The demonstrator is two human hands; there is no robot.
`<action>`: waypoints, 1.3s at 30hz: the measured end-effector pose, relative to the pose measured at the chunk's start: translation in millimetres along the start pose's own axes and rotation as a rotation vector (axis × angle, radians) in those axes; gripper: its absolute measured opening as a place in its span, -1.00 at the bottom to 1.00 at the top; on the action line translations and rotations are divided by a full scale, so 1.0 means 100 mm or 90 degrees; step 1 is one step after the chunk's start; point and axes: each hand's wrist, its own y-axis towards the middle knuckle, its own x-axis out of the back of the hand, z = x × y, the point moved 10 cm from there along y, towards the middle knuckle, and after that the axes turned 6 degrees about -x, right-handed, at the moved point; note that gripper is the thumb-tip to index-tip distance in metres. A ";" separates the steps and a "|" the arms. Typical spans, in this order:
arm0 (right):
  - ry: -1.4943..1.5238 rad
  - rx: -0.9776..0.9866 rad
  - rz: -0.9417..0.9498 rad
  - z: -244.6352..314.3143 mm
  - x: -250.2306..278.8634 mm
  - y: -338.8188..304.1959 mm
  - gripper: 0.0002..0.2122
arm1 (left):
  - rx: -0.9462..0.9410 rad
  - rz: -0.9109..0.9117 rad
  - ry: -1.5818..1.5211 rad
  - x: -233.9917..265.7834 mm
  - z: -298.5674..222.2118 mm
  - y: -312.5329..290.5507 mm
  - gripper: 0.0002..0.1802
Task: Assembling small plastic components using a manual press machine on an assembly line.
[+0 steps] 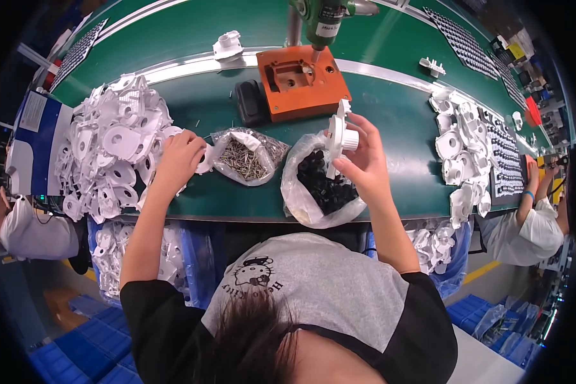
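Observation:
My right hand point(367, 160) is raised over an open clear bag of small black parts point(326, 185). Between its thumb and fingers it grips a white plastic housing point(336, 139) on edge, whose round ribbed boss faces the palm. My left hand point(184, 157) is at the right edge of a big heap of white plastic parts point(118, 141). Its fingers are curled down onto a flat white plastic part point(205, 159) that shows beside them; the fingertips are partly hidden. A clear bag of metal screws or pins point(244, 157) lies just right of that hand.
An orange fixture block point(304, 86) stands under a green power-tool head point(326, 22), a black box point(251, 102) beside it. More white parts point(457, 147) lie right, near a tray of small parts point(507, 160). Blue-lined bins point(201, 262) hang below the table edge. A co-worker point(525, 230) sits right.

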 end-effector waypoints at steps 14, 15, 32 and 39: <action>-0.162 0.056 0.036 0.05 -0.46 0.10 -0.31 | 0.239 -0.257 -0.511 0.21 0.39 0.25 -0.85; -0.224 0.068 0.052 0.06 -0.54 0.13 -0.30 | 0.226 -0.270 -0.620 0.21 0.24 0.34 -0.87; -0.425 0.124 0.030 0.14 -0.71 0.16 -0.27 | 0.227 -0.209 -1.040 -0.29 -0.82 0.70 -0.91; -0.158 0.117 -0.002 0.07 -0.45 0.25 -0.15 | 0.198 -0.211 -0.826 -0.13 -0.99 0.71 -0.67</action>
